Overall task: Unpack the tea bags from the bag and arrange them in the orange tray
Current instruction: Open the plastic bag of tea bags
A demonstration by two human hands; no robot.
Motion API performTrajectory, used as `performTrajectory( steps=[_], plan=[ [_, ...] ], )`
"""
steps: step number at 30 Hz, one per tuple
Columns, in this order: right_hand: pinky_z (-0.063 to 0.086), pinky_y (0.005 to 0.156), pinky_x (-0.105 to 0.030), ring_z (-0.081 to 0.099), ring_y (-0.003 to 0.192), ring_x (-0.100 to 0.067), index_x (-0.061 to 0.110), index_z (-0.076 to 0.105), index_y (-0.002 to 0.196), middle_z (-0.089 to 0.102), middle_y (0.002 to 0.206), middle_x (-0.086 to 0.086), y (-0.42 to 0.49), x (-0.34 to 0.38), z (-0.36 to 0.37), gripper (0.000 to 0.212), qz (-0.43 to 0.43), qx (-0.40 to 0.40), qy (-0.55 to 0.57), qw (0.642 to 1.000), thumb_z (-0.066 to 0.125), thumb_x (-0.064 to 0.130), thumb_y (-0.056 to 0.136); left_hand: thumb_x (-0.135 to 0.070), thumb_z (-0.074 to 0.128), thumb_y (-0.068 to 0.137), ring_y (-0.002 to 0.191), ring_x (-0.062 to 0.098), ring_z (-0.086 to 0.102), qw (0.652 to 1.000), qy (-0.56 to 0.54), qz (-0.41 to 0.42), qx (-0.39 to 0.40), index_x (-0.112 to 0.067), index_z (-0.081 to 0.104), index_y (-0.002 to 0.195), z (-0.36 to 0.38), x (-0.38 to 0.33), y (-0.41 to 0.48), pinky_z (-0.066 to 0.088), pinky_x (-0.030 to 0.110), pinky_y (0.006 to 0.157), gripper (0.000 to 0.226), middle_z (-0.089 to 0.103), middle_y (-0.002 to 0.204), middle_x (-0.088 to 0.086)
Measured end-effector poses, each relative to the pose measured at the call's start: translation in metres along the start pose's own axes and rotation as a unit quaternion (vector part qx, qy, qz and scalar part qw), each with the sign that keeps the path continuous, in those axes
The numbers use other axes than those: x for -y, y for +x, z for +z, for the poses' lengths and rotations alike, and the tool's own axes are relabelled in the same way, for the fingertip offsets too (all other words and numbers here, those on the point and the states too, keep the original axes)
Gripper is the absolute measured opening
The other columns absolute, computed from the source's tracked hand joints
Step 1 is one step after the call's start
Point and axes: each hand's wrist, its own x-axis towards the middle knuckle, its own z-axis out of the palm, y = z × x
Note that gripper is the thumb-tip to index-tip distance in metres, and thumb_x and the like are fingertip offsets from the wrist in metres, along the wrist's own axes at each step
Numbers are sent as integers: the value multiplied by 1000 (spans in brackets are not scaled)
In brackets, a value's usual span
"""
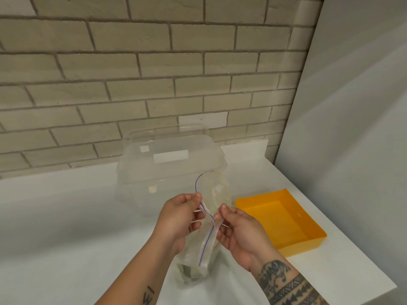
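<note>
**We are opening the zip bag above the white counter point(66, 216).**

In the head view, at lower centre, our left hand point(176, 216) is pinching one lip of the clear zip bag point(208, 243). Our right hand point(240, 234) is pinching the other lip, fingers curled on the thin film beside the blue seal line. The tea bags point(189, 271) are showing as dim, flat shapes in the bag's bottom, low in the frame between our forearms. We are judging it best to peel the lips apart evenly along the seal rather than tug the limp, crinkly plastic. The orange tray point(279, 221), shallow, smooth and square-cornered, is sitting right of centre, holding no tea bags yet. A cloudy lidded tub point(171, 164) is standing behind the bag.
</note>
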Motion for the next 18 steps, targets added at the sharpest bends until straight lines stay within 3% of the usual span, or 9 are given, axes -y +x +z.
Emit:
performTrajectory(
  steps=[2, 5, 7, 9, 11, 15, 18],
  plan=[
    [55, 61, -31, 65, 67, -22, 7, 63, 96, 70, 80, -8, 0, 1, 2, 14, -22, -9, -11, 1000, 67, 20, 95, -42, 72, 92, 67, 13, 59, 994, 108, 19, 12, -15, 69, 92, -1, -1, -8, 46, 26, 58, 27, 65, 81, -3],
    [56, 59, -28, 69, 71, -22, 6, 63, 95, 74, 89, -14, -1, 4, 10, 15, -47, -1, -34, 998, 67, 21, 96, -61, 72, 82, 68, 13, 60, 967, 247, 56, 24, -19, 63, 77, 1, -3, -22, 48, 28, 65, 43, 67, 73, -4],
    [56, 60, -27, 69, 70, -20, 5, 66, 96, 73, 91, -15, -2, 6, 14, 16, -43, 14, -30, 999, 66, 21, 96, -56, 75, 81, 66, 12, 61, 952, 293, 85, 15, -18, 66, 75, -2, -5, -23, 49, 30, 65, 39, 71, 71, -4],
    [57, 59, -26, 67, 66, -18, 5, 68, 97, 71, 88, -13, -1, 6, 15, 15, -28, 26, -10, 999, 64, 19, 96, -43, 77, 84, 56, 14, 51, 943, 315, 107, -1, -14, 67, 75, -8, -7, -19, 42, 29, 59, 33, 61, 60, -6],
    [59, 59, -27, 66, 63, -18, 5, 67, 98, 69, 80, -9, 0, 6, 14, 13, -6, 33, 24, 999, 61, 16, 98, -32, 73, 89, 53, 16, 44, 950, 294, 108, -5, -5, 64, 75, -13, -8, -16, 39, 28, 58, 31, 54, 57, -4],
    [60, 57, -31, 67, 60, -21, 5, 61, 108, 63, 70, -5, 1, 4, 13, 15, 30, 14, 125, 992, 52, 16, 103, -19, 65, 98, 64, 22, 56, 991, 134, 22, -12, -5, 71, 80, -22, -5, -11, 47, 26, 55, 24, 67, 66, 1],
    [58, 58, -34, 67, 64, -22, 6, 61, 112, 62, 71, -4, 3, 4, 12, 18, 15, 11, 84, 996, 54, 21, 103, -22, 64, 99, 68, 22, 56, 991, 129, 20, -18, -6, 72, 85, -24, -1, -11, 47, 24, 54, 22, 68, 70, -2]
  ],
)
